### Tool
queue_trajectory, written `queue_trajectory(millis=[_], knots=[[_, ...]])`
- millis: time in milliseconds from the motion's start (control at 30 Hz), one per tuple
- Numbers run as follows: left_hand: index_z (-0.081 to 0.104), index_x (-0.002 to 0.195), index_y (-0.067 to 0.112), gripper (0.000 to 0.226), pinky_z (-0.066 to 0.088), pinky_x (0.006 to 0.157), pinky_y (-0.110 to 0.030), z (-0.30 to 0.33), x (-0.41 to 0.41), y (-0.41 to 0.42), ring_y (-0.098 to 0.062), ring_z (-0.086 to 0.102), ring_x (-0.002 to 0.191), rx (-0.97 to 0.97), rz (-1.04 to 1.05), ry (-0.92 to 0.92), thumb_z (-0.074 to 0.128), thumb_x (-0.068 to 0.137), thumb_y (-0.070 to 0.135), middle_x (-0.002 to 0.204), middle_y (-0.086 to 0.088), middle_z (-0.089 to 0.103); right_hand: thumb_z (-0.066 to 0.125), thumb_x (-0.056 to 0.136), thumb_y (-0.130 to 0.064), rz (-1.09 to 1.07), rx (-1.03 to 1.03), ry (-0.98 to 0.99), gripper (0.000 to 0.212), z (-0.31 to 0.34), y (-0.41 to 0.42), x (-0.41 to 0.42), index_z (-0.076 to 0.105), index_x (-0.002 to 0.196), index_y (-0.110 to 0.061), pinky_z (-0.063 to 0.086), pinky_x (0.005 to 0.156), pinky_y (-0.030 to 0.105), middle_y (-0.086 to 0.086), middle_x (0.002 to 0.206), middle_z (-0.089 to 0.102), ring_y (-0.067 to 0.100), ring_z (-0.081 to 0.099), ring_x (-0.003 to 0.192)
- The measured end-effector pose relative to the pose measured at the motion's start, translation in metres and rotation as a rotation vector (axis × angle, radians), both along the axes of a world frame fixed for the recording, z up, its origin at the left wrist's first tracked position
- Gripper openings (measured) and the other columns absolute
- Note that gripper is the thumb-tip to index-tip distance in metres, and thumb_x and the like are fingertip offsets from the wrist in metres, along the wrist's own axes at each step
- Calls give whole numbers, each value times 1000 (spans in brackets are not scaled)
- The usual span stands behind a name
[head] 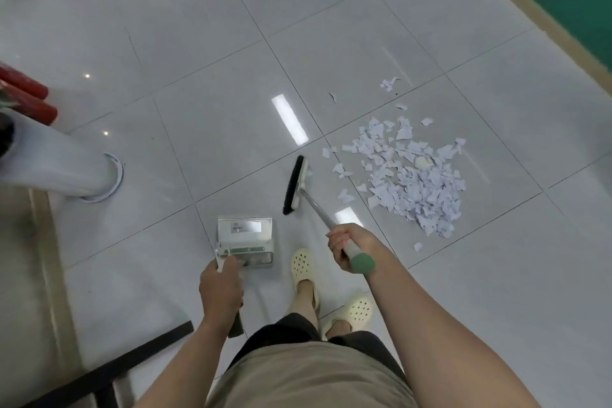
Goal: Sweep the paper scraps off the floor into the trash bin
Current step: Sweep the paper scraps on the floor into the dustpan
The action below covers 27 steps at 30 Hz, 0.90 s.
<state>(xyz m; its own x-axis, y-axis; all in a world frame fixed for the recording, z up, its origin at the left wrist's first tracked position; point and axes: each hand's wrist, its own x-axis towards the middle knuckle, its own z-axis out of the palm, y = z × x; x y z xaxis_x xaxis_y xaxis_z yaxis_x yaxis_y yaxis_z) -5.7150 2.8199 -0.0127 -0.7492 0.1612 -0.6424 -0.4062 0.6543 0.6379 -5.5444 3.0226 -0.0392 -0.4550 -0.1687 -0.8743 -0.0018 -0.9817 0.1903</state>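
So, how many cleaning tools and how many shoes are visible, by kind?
Long-handled broom with black bristles: 1
Metal dustpan with green trim: 1
Pale yellow perforated clogs: 2
Total: 4

Glossy tiled floor (331, 10); white paper scraps (414, 182); shiny metal dustpan (245, 232).

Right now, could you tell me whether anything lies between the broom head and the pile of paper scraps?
Nothing visible does. The broom head rests left of the paper scraps, with only bare floor and a few stray bits between them. The dustpan sits on the broom's other side.
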Motion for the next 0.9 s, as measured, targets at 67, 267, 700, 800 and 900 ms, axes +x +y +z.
queue_trajectory(millis=[67, 267, 700, 800, 900], knots=[[50, 77, 15, 24, 31, 44, -24, -3, -10, 14, -16, 34, 47, 6, -64, -38, 53, 101, 20, 57, -4, 41, 58, 75, 6, -34, -15, -60, 33, 1, 11, 13, 38, 66, -18, 39, 33, 14, -7, 44, 38, 6, 37, 29], [54, 73, 21, 27, 34, 50, -27, -8, -34, 67, -15, 41, 50, -52, -495, -69, 56, 100, 28, 61, -1, 50, 54, 83, 2, -60, -5, -153, 25, 23, 29, 54, 42, 69, -15, 39, 31, 15, -4, 47, 38, 6, 36, 28], [65, 112, 11, 29, 33, 44, -21, 1, -14, 200, -8, 40, 49, -115, -964, -103, 51, 101, 33, 76, -9, 59, 53, 88, -10, -230, 125, -229, 26, 133, 69, 174, 41, 66, -18, 28, 26, 14, -9, 53, 29, 1, 30, 30], [68, 112, 9, 32, 31, 42, -21, -4, 7, 232, -9, 37, 43, -131, -973, -149, 53, 98, 33, 72, -7, 55, 53, 88, -11, -64, 211, -331, 32, 142, 93, 205, 33, 64, -20, 20, 26, 14, -9, 49, 24, 3, 24, 28], [58, 78, 16, 22, 27, 47, -25, -8, 37, 261, -14, 31, 45, -116, -964, -179, 51, 97, 25, 54, 2, 43, 50, 97, -11, 76, 368, -469, 34, 131, 122, 229, 32, 69, -19, 21, 28, 14, -4, 43, 28, 7, 24, 29]])
